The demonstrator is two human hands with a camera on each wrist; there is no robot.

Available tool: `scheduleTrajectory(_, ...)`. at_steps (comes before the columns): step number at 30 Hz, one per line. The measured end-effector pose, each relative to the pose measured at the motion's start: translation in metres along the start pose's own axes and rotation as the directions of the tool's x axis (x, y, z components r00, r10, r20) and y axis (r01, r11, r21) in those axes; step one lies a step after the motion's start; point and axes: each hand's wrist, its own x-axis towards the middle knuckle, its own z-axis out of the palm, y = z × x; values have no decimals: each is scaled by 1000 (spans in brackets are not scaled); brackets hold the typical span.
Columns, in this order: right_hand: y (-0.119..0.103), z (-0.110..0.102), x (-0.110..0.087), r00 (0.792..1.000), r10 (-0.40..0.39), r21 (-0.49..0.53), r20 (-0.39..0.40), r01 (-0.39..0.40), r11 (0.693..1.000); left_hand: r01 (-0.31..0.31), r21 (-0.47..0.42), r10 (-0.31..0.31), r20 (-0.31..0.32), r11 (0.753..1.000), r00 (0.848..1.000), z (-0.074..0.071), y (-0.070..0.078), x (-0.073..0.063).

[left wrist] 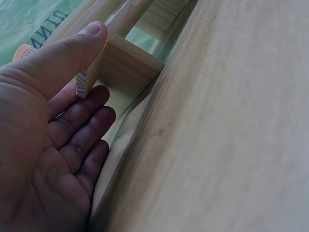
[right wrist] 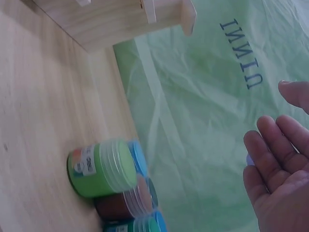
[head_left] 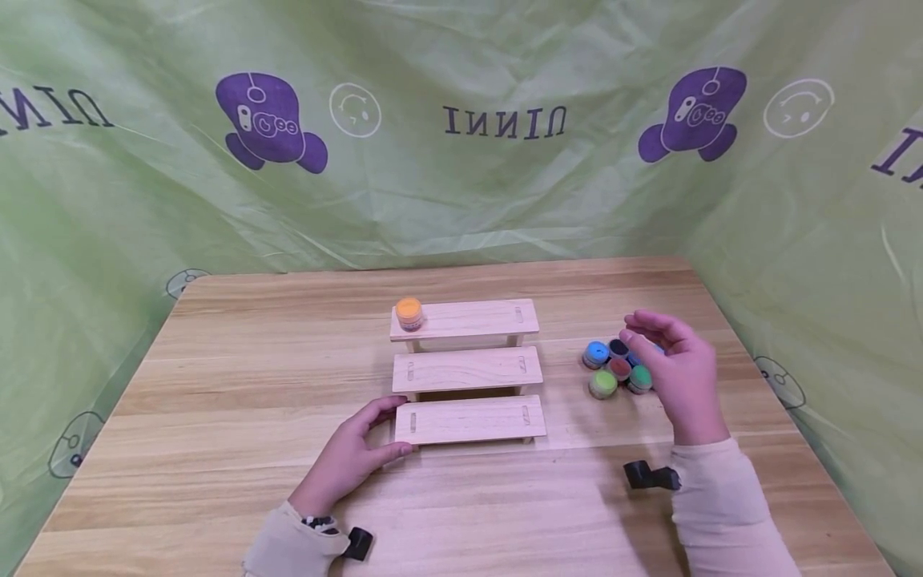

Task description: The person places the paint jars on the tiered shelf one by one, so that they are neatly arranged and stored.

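A three-tier wooden display stand (head_left: 469,421) is on the table. Its lowest step's left end is between the thumb and fingers of my left hand (head_left: 344,457); in the left wrist view, the thumb lies over the board's end (left wrist: 83,83) and the other fingers curl beneath. On the top step's left end sits a small jar of orange paint (head_left: 409,314). My right hand (head_left: 681,373), holding nothing, hovers with loosely bent fingers over a cluster of small paint jars. Among them are a light green jar (right wrist: 99,169), a brown jar (right wrist: 125,200), a blue jar (head_left: 596,353) and a dark green jar (head_left: 639,378).
The wood-grain table (head_left: 238,385) reaches back to a green printed curtain (head_left: 505,192), which also hangs along both sides. A black jar (head_left: 618,348) stands in the cluster to the right of the stand. Dark wrist mounts (head_left: 652,476) stick out from both sleeves.
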Motion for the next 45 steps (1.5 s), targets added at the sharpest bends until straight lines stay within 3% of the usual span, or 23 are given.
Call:
scheduleTrajectory(7, 6, -12, 2, 1000, 5, -100, -5, -5, 995, 9, 4, -9, -4, 1000, 1000, -1, 1, -1)
scheduleTrajectory(15, 16, -27, 2, 1000, 9, -228, 1, -9, 974, -20, 21, 20, -5, 1000, 1000, -1, -1, 0)
scheduleTrajectory(26, 35, -46, 4, 998, 53, -261, -37, -61, 964, -10, 18, 10, -13, 1000, 1000, -1, 0, 1)
scheduleTrajectory(37, 53, -61, -1, 990, 131, -338, -56, -142, 930, -3, 17, 4, -8, 1000, 1000, 0, 0, 1)
scheduleTrajectory(45, 65, -67, 1, 988, 142, -317, -55, -152, 936, -4, 13, 4, -4, 1000, 1000, -1, 0, 1)
